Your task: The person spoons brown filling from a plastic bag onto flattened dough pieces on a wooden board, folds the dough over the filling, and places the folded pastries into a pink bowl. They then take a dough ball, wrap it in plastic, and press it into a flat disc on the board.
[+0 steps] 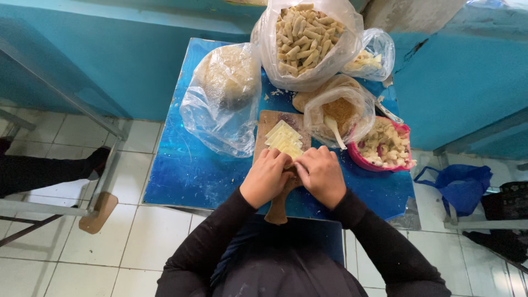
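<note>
My left hand (267, 177) and my right hand (320, 175) rest side by side on a wooden cutting board (265, 125), fingers curled together over something small that they hide. Just beyond the fingertips lies a short stack of pale yellow dough squares (284, 138) on the board. The board's handle (276, 209) sticks out toward me under my wrists. Both arms wear black sleeves.
On the blue table (187, 170): a clear bag with a big dough lump (225, 88), a large bag of rolled pastry pieces (303, 38), a small bag (374, 55), a bag of brown filling with a spoon (338, 115), a pink bowl (385, 147) of pieces. A blue bag (459, 184) lies on the floor at right.
</note>
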